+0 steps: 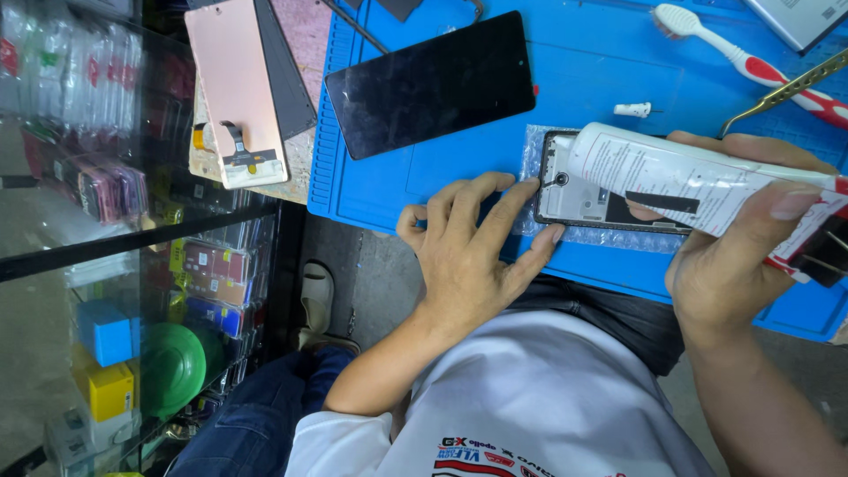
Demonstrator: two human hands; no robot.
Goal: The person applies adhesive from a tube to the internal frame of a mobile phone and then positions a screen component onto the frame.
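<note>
Head view. The right hand (pixel 733 256) has its grip clenched around a white glue tube (pixel 680 177), held nearly level with the nozzle end pointing left. The nozzle tip meets the upper left corner of an opened phone frame (pixel 574 201). The phone frame lies flat on a sheet of bubble wrap (pixel 530 150), which rests on the blue mat (pixel 380 190) covering the surface.

The left hand (pixel 468 256) holds nothing: its grip is released, fingers spread, with fingertips (pixel 530 187) pressing the left edge of the phone frame and the bubble wrap.

On the blue mat above the frame lies a black screen panel (pixel 433 84), tilted. A small white cap (pixel 632 109) sits just beside the tube. A red-and-white toothbrush (pixel 742 57) and brass tweezers (pixel 786 90) lie at upper right. A pink-backed display panel (pixel 234 88) rests left of the mat.
</note>
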